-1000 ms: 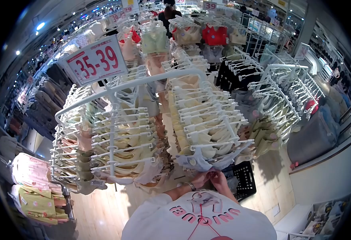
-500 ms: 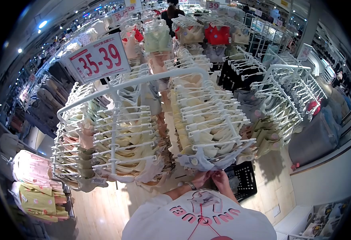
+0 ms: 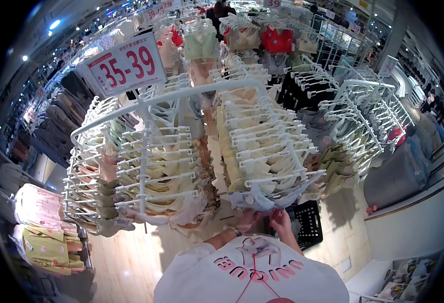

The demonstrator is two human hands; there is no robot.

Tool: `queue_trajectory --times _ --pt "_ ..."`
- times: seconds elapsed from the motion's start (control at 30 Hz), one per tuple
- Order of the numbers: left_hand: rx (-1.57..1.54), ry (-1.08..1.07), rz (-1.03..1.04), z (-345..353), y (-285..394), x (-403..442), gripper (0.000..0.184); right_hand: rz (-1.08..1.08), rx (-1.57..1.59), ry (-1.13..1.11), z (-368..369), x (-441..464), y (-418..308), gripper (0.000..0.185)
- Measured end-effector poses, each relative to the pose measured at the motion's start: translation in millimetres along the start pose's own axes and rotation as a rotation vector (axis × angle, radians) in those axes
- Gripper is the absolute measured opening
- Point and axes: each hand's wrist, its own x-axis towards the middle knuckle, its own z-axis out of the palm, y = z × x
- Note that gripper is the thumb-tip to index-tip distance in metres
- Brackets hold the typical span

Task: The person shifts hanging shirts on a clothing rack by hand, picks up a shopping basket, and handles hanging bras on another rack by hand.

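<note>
My left hand is just below the hem of a pale blue bra that hangs at the front of the right-hand rail; blur hides its fingers. Beside it, my right hand has its fingers bent close together at the same bra's lower edge. Whether it grips the fabric is too small to tell. White hangers carry a dense row of cream and yellow bras behind the blue one. A black basket stands low to the right of my right hand, partly hidden by it.
A white rack frame bears a "35-39" sign and several rows of bras. Pink clothes and a green garment hang at left. A white counter stands at right. A person in black is farther back.
My hands have moved apart, from close together to a visible gap between them. The blue bra's front has shifted slightly. The whole view has shifted a little.
</note>
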Motion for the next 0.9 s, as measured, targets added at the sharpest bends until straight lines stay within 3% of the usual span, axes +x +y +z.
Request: queue_trajectory --times 0.07,0.13,0.2,0.27,0.37,0.47,0.57,0.9 --pt "0.011 -0.021 0.074 0.6 9.8 -11.1 0.009 -0.008 0.004 0.019 -2.0 2.0 -4.2 0.022" --pt "0.424 0.051 0.361 -20.0 -4.8 -0.9 0.01 0.016 0.016 -0.069 -6.7 3.9 -8.5 0.02" --pt "0.398 0.093 0.349 -33.8 -11.7 4.3 0.011 0.029 0.031 -0.088 -7.6 5.9 -11.3 0.019" --pt "-0.071 0.094 0.044 -5.9 24.0 -20.4 0.011 0.028 0.049 -0.035 -1.7 5.3 -12.9 0.017" --pt "-0.057 0.192 0.157 13.7 46.1 -38.6 0.01 0.034 -0.066 0.184 12.1 4.3 -14.8 0.014" --pt "-0.012 0.292 0.011 13.3 51.8 -54.3 0.012 0.003 -0.067 0.086 13.6 1.8 -14.2 0.014" --pt "-0.041 0.331 0.009 5.0 41.0 -56.6 0.014 0.06 -0.054 -0.046 -7.5 11.0 -15.8 0.014" --pt "-0.164 0.414 0.096 -0.4 36.2 -82.6 0.017 0.029 -0.07 0.109 8.6 -0.3 -15.2 0.008"
